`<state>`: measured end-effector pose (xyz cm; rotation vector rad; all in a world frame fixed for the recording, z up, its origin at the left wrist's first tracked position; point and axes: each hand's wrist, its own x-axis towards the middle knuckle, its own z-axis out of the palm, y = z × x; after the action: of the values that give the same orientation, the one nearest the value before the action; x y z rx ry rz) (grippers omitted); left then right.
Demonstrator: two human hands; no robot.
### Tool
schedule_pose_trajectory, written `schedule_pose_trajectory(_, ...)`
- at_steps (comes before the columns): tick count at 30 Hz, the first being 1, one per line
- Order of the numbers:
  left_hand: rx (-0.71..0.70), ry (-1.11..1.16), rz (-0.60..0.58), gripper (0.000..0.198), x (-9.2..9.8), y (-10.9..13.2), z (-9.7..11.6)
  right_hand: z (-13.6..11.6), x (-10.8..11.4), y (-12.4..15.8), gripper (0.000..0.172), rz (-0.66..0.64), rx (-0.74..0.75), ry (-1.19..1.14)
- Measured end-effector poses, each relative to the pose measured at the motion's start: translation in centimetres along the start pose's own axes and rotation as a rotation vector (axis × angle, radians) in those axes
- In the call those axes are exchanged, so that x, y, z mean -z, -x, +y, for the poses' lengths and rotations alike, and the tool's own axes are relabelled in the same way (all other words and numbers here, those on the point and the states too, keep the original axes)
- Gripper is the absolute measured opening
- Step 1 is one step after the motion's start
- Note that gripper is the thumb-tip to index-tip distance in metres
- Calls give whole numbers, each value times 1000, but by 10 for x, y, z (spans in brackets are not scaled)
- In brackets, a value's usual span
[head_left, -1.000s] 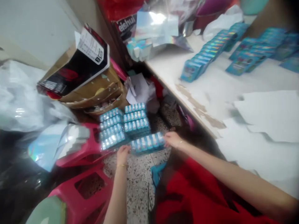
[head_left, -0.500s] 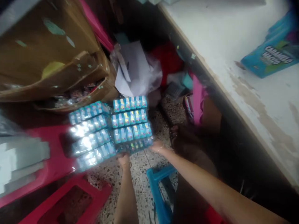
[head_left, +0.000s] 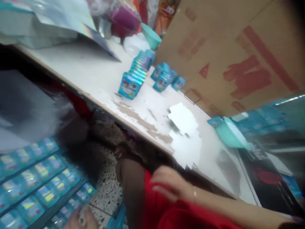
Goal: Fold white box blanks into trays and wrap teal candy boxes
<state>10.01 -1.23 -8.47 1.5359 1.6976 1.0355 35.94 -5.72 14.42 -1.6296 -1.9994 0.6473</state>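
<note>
My left hand (head_left: pixel 83 219) is blurred at the bottom edge, beside the lowest visible row of a stack of shrink-wrapped small blue boxes (head_left: pixel 43 168). Whether its fingers grip the wrapped stack, I cannot tell. My right hand (head_left: pixel 168 183) is over the red clothing (head_left: pixel 154 203) on my lap, close to the table's front edge. Its thumb and fingers are apart, and nothing shows in them. On the white table (head_left: pixel 95 76) stands a slanting row of blue boxes (head_left: pixel 133 76), with a smaller group of blue boxes (head_left: pixel 164 78) behind it.
White card pieces (head_left: pixel 184 133) lie on the table. A large cardboard box (head_left: pixel 228 54) rises behind, with a mint green bowl (head_left: pixel 230 133) at the right. Another mint bowl (head_left: pixel 151 35) is at the back. Part of a blue stool (head_left: pixel 116 219) shows at the bottom.
The view has swung right toward the table, so the wrapped stack now sits at lower left. My right hand has left the stack's edge and come over my lap.
</note>
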Motion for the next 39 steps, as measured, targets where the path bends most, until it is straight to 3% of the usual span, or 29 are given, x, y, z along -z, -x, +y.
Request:
schedule_pose_trajectory(2, -196, 16, 31, 20, -17, -4, 48, 19, 52, 33, 24, 324, -217, 213)
schedule_pose_trajectory(3, -322, 78, -28, 19, -25, -10, 79, 31, 70, 50, 27, 440, -295, 322)
schedule_pose_trajectory(5, -575, 191, -150, 24, -43, -27, 151, 56, 91, 82, 35, 527, -395, 470)
schedule_pose_trajectory(8, -998, 129, -353, 37, -82, -52, 260, 86, 92, 116, 58, 401, -463, 549)
schedule_pose_trajectory(10, -1214, -113, -492, 48, -119, -66, 318, 98, 85, 128, 62, 263, -511, 524)
schedule_pose_trajectory(12, -1386, -353, -623, 51, -158, -79, 361, 103, 78, 135, 60, 162, -555, 468)
schedule_pose_trajectory(15, -1555, -528, -761, 26, -204, -94, 399, 106, 72, 139, 60, 143, -587, 379)
schedule_pose_trajectory(17, -1626, -620, -825, 15, -217, -97, 414, 108, 71, 139, 60, 175, -579, 313)
schedule_pose_trajectory(20, -1675, -707, -832, 13, -212, -81, 429, 113, 69, 142, 60, 254, -519, 192)
schedule_pose_trajectory(22, -1685, -721, -810, 14, -201, -55, 431, 116, 69, 149, 60, 373, -511, 83)
schedule_pose_trajectory(25, -1689, -711, -820, 14, -187, -2, 421, 118, 69, 171, 56, 671, -574, -55)
schedule_pose_trajectory(28, -1702, -661, -900, 11, -175, 51, 400, 116, 73, 204, 50, 970, -651, -108)
schedule_pose_trajectory(30, -1703, -612, -962, 12, -168, 79, 389, 112, 76, 227, 51, 1068, -693, -131)
schedule_pose_trajectory(34, -1679, -531, -1064, 23, -164, 112, 381, 107, 82, 271, 57, 1050, -698, 205)
schedule_pose_trajectory(37, -1659, -491, -1141, 33, -166, 123, 385, 107, 84, 295, 74, 787, -531, 410)
schedule_pose_trajectory(39, -1663, -464, -1222, 36, -166, 123, 390, 112, 82, 305, 68, 631, -404, 385)
